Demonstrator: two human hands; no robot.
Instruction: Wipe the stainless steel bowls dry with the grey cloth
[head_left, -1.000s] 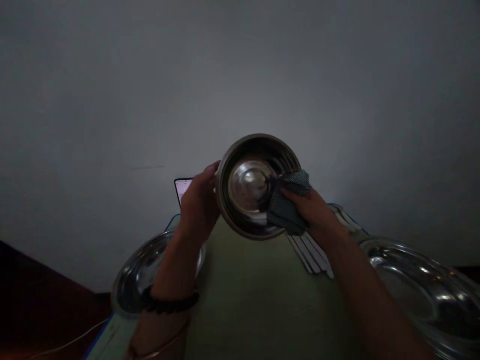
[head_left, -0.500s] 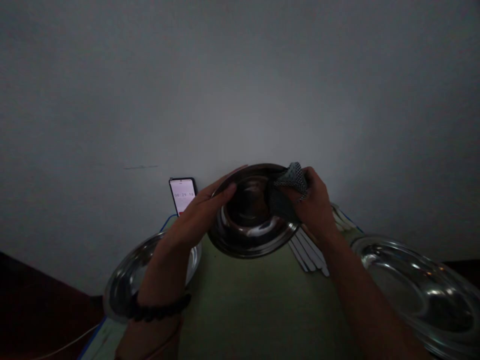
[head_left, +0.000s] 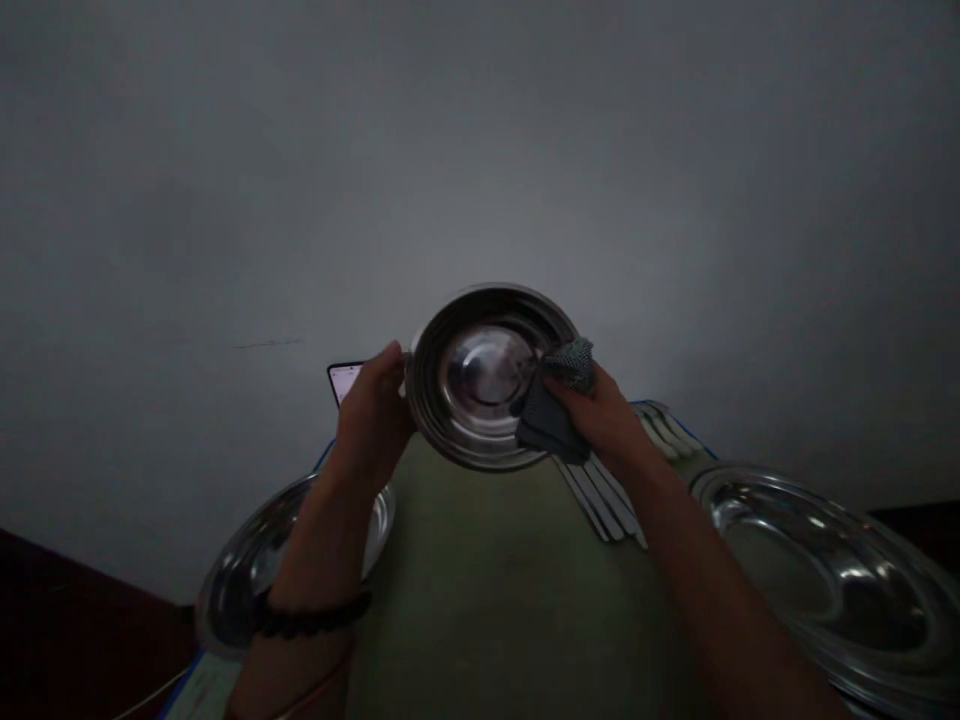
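I hold a shiny steel bowl (head_left: 480,375) up above the table, its inside tilted toward me. My left hand (head_left: 373,420) grips the bowl's left rim, fingers wrapped round the edge. A dark grey cloth (head_left: 553,405) is pinched in my right hand (head_left: 600,420) and pressed against the inner right side of the bowl. A dark bead bracelet sits on my left wrist.
A pale green table (head_left: 487,580) lies below. One steel plate (head_left: 255,570) rests at its left edge and a larger steel dish (head_left: 817,570) at the right. Several white utensil handles (head_left: 607,500) lie under my right hand. A lit phone (head_left: 343,380) leans against the grey wall.
The bowl was lowered and tipped flatter half a second ago; now it is raised again and turned to face me. The cloth has stayed on its right inner side.
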